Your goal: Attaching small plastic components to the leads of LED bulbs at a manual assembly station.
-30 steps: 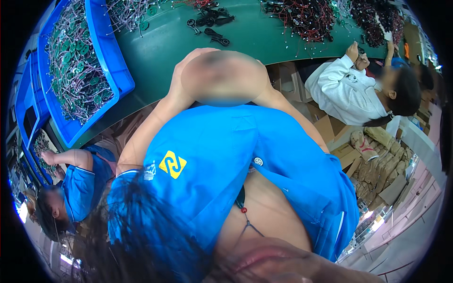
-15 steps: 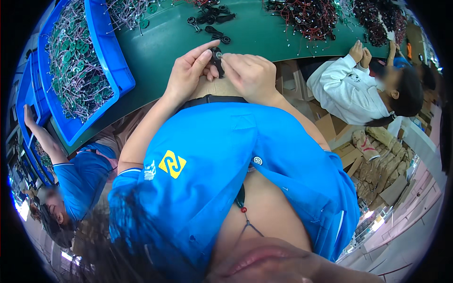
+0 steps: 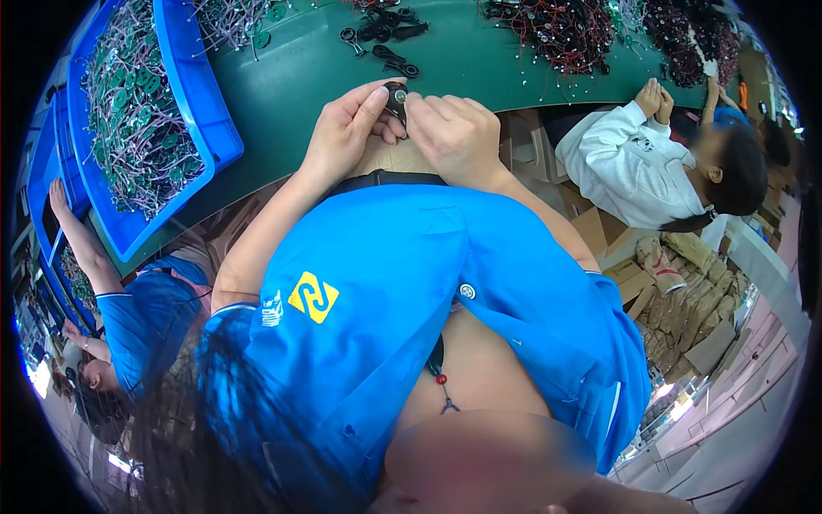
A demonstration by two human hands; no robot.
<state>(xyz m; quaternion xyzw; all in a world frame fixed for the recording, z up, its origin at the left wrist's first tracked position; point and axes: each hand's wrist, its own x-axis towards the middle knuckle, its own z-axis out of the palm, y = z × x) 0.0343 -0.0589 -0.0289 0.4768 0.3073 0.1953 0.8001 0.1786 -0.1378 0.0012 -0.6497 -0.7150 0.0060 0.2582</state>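
Observation:
Just past the green table's near edge, my left hand (image 3: 347, 128) grips a small black plastic part with a round end (image 3: 394, 104). A small, pale greenish round piece shows on its face. My right hand (image 3: 459, 137) is closed against the part's right side, thumb and fingertips pinched together at it. Whether anything else is between those fingertips is hidden. Beyond my hands, on the table, lie similar black plastic parts (image 3: 396, 62) with ring-shaped ends, and a further small heap of black parts (image 3: 381, 27).
A blue bin (image 3: 224, 146) full of green round boards with wires stands on the green table (image 3: 479, 73) at left. Heaps of red and black wired pieces (image 3: 556, 34) lie far right. Co-workers sit at the left (image 3: 154, 317) and right (image 3: 634, 163). Cardboard boxes (image 3: 629, 283) stand at lower right.
The black part has tilted slightly in my fingers, and its round face shows more clearly. At left, the co-worker's arm has shifted a little.

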